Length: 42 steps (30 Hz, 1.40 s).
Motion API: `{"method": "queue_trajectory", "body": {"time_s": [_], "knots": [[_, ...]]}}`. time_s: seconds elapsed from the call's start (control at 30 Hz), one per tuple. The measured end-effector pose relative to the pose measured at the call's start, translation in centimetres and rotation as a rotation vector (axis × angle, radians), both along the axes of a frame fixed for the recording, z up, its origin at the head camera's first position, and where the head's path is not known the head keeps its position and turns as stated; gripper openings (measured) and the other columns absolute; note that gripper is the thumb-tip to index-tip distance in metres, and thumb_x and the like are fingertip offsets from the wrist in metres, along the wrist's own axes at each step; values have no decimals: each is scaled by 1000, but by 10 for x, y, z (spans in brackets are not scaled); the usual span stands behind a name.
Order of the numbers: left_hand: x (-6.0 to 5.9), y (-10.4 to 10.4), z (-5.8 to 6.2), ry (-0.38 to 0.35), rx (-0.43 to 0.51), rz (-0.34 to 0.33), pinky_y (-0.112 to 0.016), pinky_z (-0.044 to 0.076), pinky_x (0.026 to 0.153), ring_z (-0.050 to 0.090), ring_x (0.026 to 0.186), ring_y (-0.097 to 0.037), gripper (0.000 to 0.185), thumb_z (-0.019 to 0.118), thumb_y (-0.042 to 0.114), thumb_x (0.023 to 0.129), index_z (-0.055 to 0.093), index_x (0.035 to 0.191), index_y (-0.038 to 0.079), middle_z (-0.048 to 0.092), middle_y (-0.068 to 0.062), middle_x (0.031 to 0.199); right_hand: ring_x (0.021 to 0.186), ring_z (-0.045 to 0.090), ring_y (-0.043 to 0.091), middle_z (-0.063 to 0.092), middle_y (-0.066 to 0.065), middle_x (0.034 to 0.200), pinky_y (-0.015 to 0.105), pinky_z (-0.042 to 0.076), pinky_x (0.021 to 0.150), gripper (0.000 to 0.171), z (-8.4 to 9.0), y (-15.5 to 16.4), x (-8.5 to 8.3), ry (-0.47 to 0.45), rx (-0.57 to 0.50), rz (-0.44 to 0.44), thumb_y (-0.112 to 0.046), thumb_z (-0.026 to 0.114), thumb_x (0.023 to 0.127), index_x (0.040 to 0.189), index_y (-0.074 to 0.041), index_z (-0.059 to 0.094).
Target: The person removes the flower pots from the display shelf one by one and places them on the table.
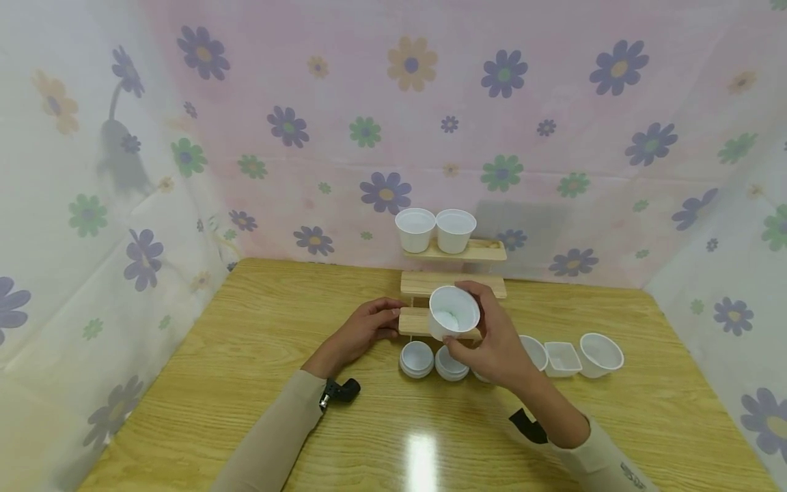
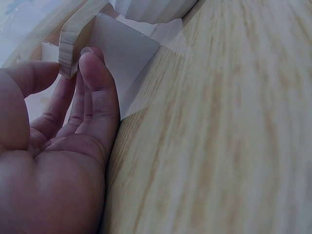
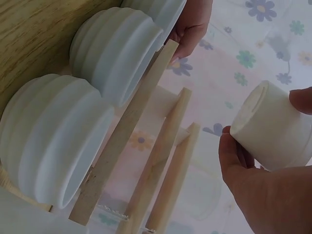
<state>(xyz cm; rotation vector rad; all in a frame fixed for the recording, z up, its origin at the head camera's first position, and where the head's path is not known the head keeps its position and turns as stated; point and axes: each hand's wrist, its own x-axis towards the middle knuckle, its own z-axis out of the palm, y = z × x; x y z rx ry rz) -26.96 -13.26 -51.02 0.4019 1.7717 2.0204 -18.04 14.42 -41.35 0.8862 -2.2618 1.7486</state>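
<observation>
My right hand [image 1: 494,338] grips a round white flowerpot [image 1: 453,311] between thumb and fingers, its open mouth toward the head camera. The pot is held up in front of a three-tier wooden display stand [image 1: 451,283], overlapping its lower boards in the head view. At the stand's left end, my left hand [image 1: 367,324] pinches the lowest board [image 2: 69,46], thumb on the end and fingers curled beneath. Two white pots [image 1: 415,231] stand side by side on the top tier. In the right wrist view, the held pot [image 3: 273,126] shows its base.
Ribbed white pots [image 1: 417,360] stand on the wooden table [image 1: 270,307] before the stand. To the right are a square white pot [image 1: 562,359] and an oval white pot [image 1: 600,355], with another partly behind my right hand. A flowered cloth [image 1: 332,143] hangs behind.
</observation>
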Motion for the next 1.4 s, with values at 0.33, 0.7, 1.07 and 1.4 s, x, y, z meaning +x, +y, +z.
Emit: {"method": "queue_trajectory", "body": {"time_s": [0.33,0.7,1.07,1.4], "knots": [[0,1,0,9,-11,2,-27,58,82,65,95,-16,38,52,18,114,56,144,-4,67,-6,114,121,62,30,56,11,141,36,58,96,85,1,-5,9,-24,95,46,2,85,84,155,-6,39],[1,-1,0,11,-10,-10,-27,57,83,64,98,-18,42,52,19,114,54,146,-7,63,-19,124,121,62,22,60,-2,137,44,58,96,86,-5,-11,13,97,277,67,-3,94,77,150,-19,53],[2,0,1,15,-10,-8,-28,58,83,65,96,-17,37,50,17,114,55,144,-5,67,-7,116,121,62,13,60,-11,136,45,55,99,86,-12,-21,19,74,389,95,-16,98,76,149,-24,53],[2,-1,2,23,-14,-13,-29,57,84,63,96,-17,38,52,20,114,56,143,-4,66,-5,113,124,58,14,55,-7,138,45,55,102,84,-22,-28,19,143,451,157,-18,101,74,145,-24,57]]}}
